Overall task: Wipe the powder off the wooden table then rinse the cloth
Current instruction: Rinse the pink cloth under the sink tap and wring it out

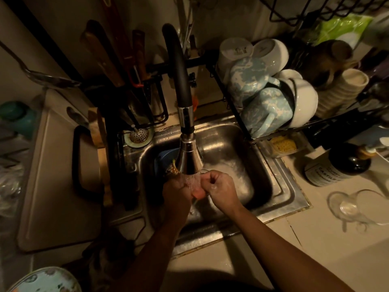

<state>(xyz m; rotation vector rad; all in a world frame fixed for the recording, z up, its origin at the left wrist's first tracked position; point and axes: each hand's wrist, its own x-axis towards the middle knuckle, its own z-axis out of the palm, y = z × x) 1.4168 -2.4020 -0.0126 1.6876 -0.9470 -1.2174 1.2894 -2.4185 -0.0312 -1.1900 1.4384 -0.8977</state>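
Cloth (197, 193) under faucet (189, 159); "CASTILE" bottle (334, 167) nearby

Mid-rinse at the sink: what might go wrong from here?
1. The small pinkish cloth is pinched between the left hand and right hand, right beside food scraps in the steel sink; it may pick them up.
2. Water from the chrome faucet head hits the hands directly, so it may splash onto the tiled counter.

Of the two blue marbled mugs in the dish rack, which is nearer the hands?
The front mug, lying right beside the sink. The rear mug lies behind it, farther back.
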